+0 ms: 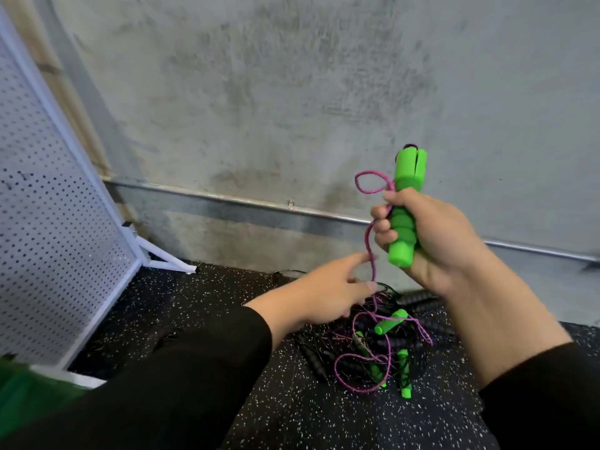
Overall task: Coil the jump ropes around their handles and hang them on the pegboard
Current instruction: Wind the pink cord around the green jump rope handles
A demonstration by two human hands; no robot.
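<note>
Head view: two hands work a purple rope above a pile on the floor.

At the far left a white pegboard [48, 196] leans, its foot near the gray wall [292, 92], with bare speckled floor [201, 297] between it and the hands. The left hand [328, 290] reaches out, fingers loose, touching the purple rope [368, 235]. Below lies the pile [383, 345] of black and green handles and tangled ropes. The right hand [431, 241] is wrapped tight round two bright green foam handles [406, 206], held upright together.
</note>
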